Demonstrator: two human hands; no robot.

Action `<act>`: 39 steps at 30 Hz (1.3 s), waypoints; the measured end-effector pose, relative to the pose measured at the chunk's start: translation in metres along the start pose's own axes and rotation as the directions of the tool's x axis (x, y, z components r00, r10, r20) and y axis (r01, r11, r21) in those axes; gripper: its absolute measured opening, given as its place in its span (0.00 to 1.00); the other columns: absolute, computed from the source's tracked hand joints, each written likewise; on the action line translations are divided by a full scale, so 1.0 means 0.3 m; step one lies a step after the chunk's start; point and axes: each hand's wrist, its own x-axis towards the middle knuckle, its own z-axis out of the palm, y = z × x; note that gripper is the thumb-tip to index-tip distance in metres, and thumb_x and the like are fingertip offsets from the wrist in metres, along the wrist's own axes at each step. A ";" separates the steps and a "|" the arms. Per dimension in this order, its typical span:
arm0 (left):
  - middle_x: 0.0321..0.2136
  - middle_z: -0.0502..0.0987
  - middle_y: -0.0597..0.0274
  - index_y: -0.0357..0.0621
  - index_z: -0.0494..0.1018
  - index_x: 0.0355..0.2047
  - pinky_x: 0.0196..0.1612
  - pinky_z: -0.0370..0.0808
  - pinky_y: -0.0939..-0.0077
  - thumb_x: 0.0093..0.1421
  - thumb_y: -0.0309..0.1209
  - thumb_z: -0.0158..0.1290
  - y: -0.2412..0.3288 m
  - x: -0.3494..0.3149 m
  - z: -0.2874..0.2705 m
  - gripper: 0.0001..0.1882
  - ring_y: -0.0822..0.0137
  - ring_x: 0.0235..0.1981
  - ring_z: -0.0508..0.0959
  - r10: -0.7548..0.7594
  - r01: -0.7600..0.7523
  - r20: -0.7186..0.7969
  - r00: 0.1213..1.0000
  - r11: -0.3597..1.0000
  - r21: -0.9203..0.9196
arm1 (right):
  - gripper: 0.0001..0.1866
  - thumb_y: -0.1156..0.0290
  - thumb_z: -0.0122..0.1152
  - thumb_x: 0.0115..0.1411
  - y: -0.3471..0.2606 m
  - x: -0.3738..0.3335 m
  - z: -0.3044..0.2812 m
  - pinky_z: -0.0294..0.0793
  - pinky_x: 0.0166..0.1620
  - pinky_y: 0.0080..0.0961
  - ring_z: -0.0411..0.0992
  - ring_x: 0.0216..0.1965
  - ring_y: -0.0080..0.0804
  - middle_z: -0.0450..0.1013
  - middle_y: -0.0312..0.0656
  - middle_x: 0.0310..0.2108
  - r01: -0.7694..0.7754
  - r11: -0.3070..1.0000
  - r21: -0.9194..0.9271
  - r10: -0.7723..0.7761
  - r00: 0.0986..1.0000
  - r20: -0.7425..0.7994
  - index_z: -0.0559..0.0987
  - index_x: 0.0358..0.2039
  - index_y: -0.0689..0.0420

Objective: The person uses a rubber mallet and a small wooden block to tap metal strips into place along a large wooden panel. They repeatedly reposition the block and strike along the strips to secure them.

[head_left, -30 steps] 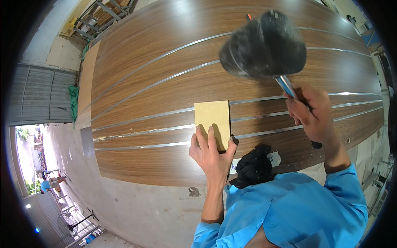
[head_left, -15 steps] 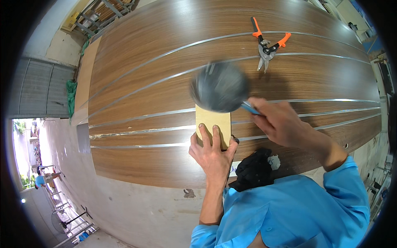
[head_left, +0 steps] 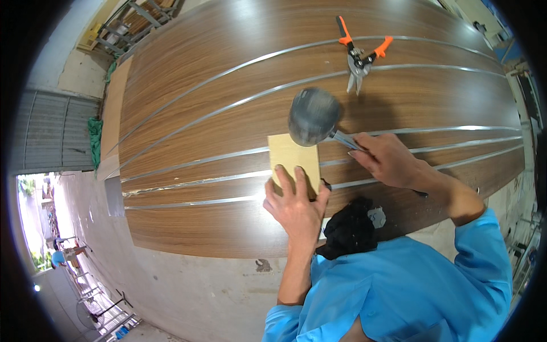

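Both our hands are occupied: the left hand (head_left: pixel 296 206), fingers part-spread, grips the near end of a yellow block (head_left: pixel 293 155) set over metal strips (head_left: pixel 473 128) on the wood-grain table (head_left: pixel 188 228). The right hand (head_left: pixel 383 159) is closed around the handle of a mallet (head_left: pixel 313 117). Its dark head overlaps the block's far right corner; we cannot tell whether they touch. Orange-handled snips (head_left: pixel 357 64) lie open beyond. We see a black bundle (head_left: pixel 350 231) beside our blue shirt (head_left: pixel 410 285).

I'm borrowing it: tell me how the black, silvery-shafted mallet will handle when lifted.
The mallet is probably head-heavy: its bulky head dwarfs the slim shaft, which looks stiff, showing no bend. That rounded head might roll.
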 end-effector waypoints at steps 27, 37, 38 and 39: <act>0.62 0.75 0.41 0.41 0.81 0.50 0.57 0.66 0.44 0.55 0.47 0.68 -0.093 -0.005 -0.013 0.28 0.36 0.59 0.69 -0.056 0.057 -0.055 0.997 0.998 0.023 | 0.21 0.74 0.53 0.74 -0.119 0.167 0.105 0.69 0.28 0.24 0.72 0.24 0.27 0.74 0.43 0.30 0.241 0.965 0.108 -0.238 0.971 -0.038 0.74 0.65 0.61; 0.61 0.75 0.43 0.44 0.81 0.47 0.51 0.68 0.47 0.50 0.48 0.70 -0.112 -0.011 0.024 0.28 0.39 0.58 0.71 -0.074 0.074 -0.081 0.994 0.997 -0.002 | 0.21 0.79 0.51 0.72 -0.178 0.158 0.064 0.66 0.24 0.23 0.66 0.19 0.21 0.67 0.38 0.20 0.245 0.967 0.072 -0.231 0.960 -0.160 0.73 0.65 0.65; 0.61 0.75 0.44 0.45 0.81 0.46 0.50 0.68 0.48 0.48 0.46 0.71 -0.115 -0.007 0.027 0.28 0.40 0.58 0.72 -0.071 0.069 -0.101 0.992 0.997 -0.023 | 0.21 0.78 0.50 0.73 -0.162 0.169 0.093 0.65 0.23 0.22 0.65 0.19 0.19 0.67 0.36 0.20 0.203 0.978 0.052 -0.199 0.978 -0.069 0.73 0.65 0.64; 0.61 0.75 0.44 0.44 0.81 0.46 0.50 0.68 0.48 0.47 0.46 0.71 -0.118 -0.010 0.027 0.29 0.41 0.58 0.72 -0.071 0.068 -0.113 0.991 0.997 -0.029 | 0.21 0.76 0.50 0.74 -0.143 0.176 0.113 0.64 0.22 0.21 0.64 0.18 0.17 0.66 0.34 0.19 0.079 0.997 0.012 -0.079 0.995 0.059 0.73 0.66 0.64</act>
